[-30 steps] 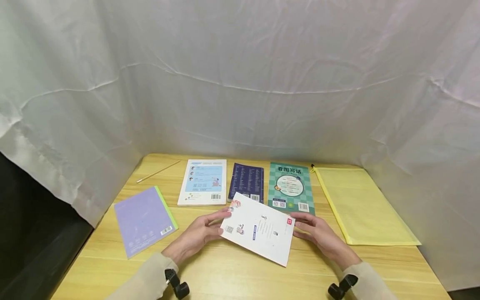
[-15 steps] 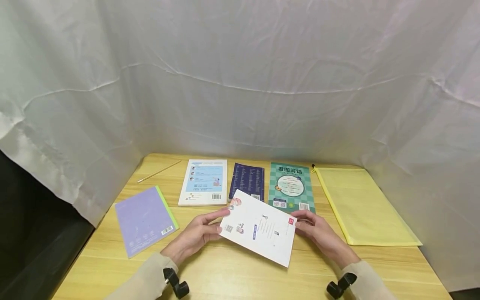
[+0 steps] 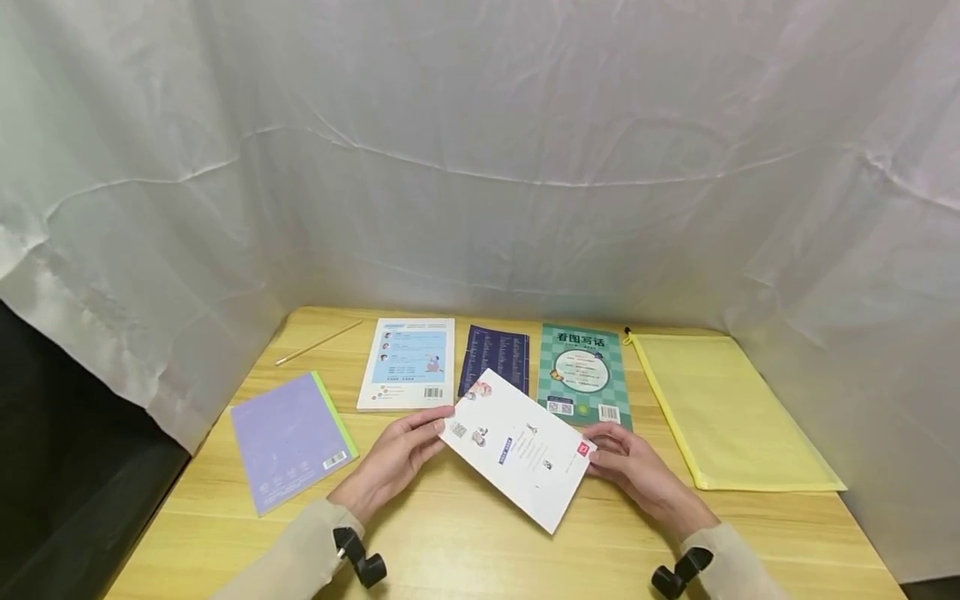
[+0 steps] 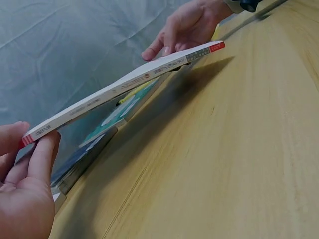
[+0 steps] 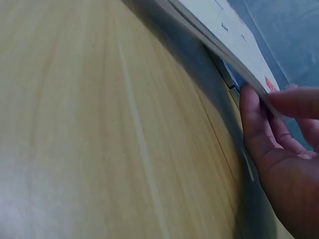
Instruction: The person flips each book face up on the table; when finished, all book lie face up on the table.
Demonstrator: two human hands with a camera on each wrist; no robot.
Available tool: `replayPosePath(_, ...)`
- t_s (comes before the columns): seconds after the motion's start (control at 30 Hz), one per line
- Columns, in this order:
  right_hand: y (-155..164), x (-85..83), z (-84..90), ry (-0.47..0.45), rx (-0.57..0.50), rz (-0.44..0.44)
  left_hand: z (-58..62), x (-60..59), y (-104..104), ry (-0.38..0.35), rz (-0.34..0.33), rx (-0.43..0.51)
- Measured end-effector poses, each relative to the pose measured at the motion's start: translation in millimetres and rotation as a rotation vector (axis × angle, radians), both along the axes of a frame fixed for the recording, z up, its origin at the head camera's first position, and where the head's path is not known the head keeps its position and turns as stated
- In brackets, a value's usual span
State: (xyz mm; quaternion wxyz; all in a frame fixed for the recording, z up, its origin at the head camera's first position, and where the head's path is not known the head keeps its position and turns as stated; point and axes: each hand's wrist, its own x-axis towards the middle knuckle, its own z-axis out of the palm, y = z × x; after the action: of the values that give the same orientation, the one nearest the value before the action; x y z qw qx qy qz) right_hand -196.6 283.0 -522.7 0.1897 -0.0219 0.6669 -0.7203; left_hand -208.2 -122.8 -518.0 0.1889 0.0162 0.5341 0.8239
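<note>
A white book (image 3: 517, 450) with small printed figures and a red corner mark is held above the table, turned at a slant. My left hand (image 3: 401, 454) pinches its left corner, thumb on top and fingers beneath, as the left wrist view shows at the spine's end. On the other side my right hand (image 3: 641, 471) pinches the right corner near the red mark; its thumb lies on the cover and the fingers sit underneath in the right wrist view. The book's shadow falls on the wood below. Its near end overlaps part of a dark blue book (image 3: 495, 358) in the head view.
Along the back lie a white-and-blue book (image 3: 408, 362) and a green checked book (image 3: 581, 375). A purple notebook (image 3: 292, 442) and a thin stick (image 3: 318, 343) are at the left. At the right lies a yellow zip pouch (image 3: 735, 417). Pale cloth (image 3: 480, 167) hangs behind the wooden table (image 3: 457, 550).
The white book has turned clockwise, its upper corner moving up and right and its lower corner swinging left. My left hand has shifted slightly up with it; the other books stay put.
</note>
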Motion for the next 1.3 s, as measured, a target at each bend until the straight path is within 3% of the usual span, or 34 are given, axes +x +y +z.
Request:
replayPosePath(0.13, 1, 0.4, 1.3, -0.006, -0.027, 0.014, 3.5, -0.6, 1, 0.017, -0.024, 0.027)
replayPosePath(0.33, 3, -0.9, 1.2, -0.038, -0.048, -0.06, 6.8, 0.9, -3, 0.102, -0.119, 0.013)
replayPosePath(0.57, 7, -1.6, 3.1, -0.028, -0.072, -0.106, 6.5, -0.8, -9, 0.142, -0.12, -0.142)
replayPosePath(0.83, 8, -2.7, 9.2, 0.026, -0.07, -0.102, 15.2, -5.4, -13, 0.413, -0.093, -0.481)
replayPosePath(0.93, 7, -3.8, 9.9, 0.045, -0.064, -0.108, 17.6, -5.4, -13, 0.456, -0.07, -0.585)
replayPosePath(1.1, 7, -6.4, 7.3, 0.05, -0.11, -0.115, 18.6, -4.6, -12, 0.464, -0.067, -0.604)
replayPosePath(1.3, 8, -8.1, 3.7, 0.044, -0.311, -0.062, 19.6, -5.6, -11, 0.473, -0.047, -0.595)
